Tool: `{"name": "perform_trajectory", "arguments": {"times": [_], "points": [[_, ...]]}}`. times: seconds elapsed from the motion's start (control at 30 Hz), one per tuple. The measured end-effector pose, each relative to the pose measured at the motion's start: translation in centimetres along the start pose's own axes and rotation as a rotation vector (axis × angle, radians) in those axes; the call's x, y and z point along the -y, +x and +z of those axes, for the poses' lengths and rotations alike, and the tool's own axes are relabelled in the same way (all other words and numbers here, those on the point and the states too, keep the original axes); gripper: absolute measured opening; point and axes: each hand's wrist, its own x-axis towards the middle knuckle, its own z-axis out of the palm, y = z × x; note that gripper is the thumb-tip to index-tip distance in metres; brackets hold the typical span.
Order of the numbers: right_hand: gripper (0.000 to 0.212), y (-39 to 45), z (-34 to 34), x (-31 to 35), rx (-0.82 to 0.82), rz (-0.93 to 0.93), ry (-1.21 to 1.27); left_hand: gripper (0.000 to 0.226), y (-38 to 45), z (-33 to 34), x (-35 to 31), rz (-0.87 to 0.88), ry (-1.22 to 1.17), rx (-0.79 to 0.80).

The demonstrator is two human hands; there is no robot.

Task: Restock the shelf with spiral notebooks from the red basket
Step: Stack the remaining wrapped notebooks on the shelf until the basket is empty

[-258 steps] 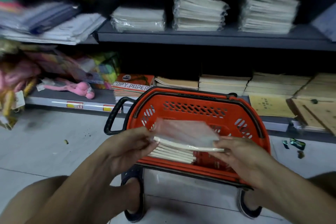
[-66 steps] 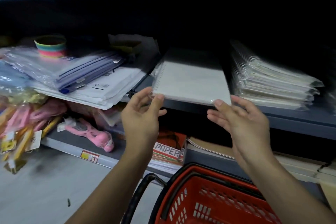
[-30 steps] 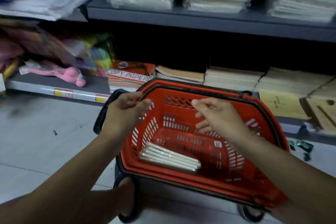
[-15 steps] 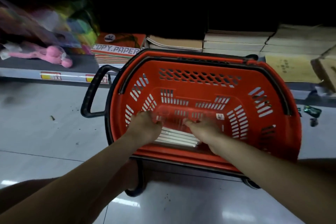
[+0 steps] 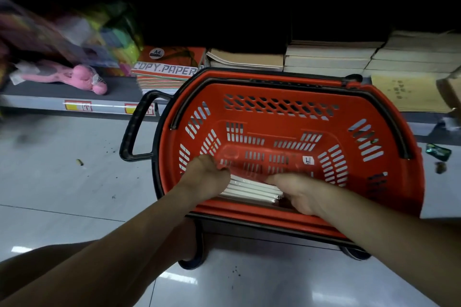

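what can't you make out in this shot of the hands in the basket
Head view only:
- Fingertips of left hand and right hand: curled out of sight.
- Notebook stack count: hands cover its ends.
- Upper shelf: cut off by top edge.
- Left-shelf packets: motion blurred.
- Red basket wheels: mostly hidden underneath.

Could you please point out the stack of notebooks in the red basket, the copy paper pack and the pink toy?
stack of notebooks [image 5: 252, 190]: head view, on the white page edges between the hands.
copy paper pack [image 5: 166, 70]: head view, on its lettered front.
pink toy [image 5: 82, 77]: head view, on its body.
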Motion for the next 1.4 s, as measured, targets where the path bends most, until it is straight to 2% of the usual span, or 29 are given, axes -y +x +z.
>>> {"name": "perform_trajectory", "arguments": {"times": [0.07,0.13,0.2,0.27,0.33,0.43,0.53,0.6,0.73,0.9,1.07,1.27,1.4], "points": [[0.029,-1.0,-0.2,0.4,0.02,0.02,0.037,0.026,-0.9,0.2,-0.3,0.006,-0.042,-0.094],[0.011,-2.6,-0.8,0.4,0.006,-0.003,0.102,0.022,-2.3,0.1,-0.7,-0.035,-0.189,-0.172],[0.014,-4.5,-1.7,0.2,-0.03,-0.047,0.202,0.017,-3.9,-0.2,-0.8,-0.124,-0.455,-0.229],[0.017,-6.7,-2.5,0.3,-0.026,-0.084,0.329,0.024,-5.5,-0.9,-0.6,-0.214,-0.816,-0.245],[0.021,-9.0,-3.4,0.3,0.023,-0.113,0.487,0.035,-7.1,-1.8,-0.4,-0.266,-1.097,-0.174],[0.033,-12.7,-4.1,0.1,0.1,-0.227,0.613,0.032,-9.8,-2.9,-0.6,-0.23,-1.288,0.012],[0.045,-15.9,-4.4,-0.1,0.172,-0.423,0.608,0.03,-12.4,-3.7,-1.0,-0.073,-1.326,0.205],[0.043,-18.1,-4.4,0.3,0.235,-0.578,0.589,0.03,-14.3,-4.7,-1.3,0.08,-1.267,0.236],[0.04,-21.6,-4.7,2.0,0.346,-0.732,0.521,0.037,-17.0,-7.4,-1.5,0.358,-1.173,0.171],[0.05,-23.2,-3.3,4.0,0.306,-0.874,0.418,0.037,-18.3,-9.2,-0.7,0.553,-1.105,0.008],[0.051,-22.8,-1.1,5.5,0.26,-0.962,0.445,0.036,-17.1,-9.9,0.3,0.501,-1.209,-0.172],[0.05,-21.0,0.4,7.4,0.281,-0.958,0.49,0.042,-14.2,-11.5,1.6,0.406,-1.319,-0.221],[0.048,-19.7,1.2,10.7,0.281,-0.972,0.517,0.036,-12.0,-14.3,0.5,0.443,-1.295,-0.216]]}}
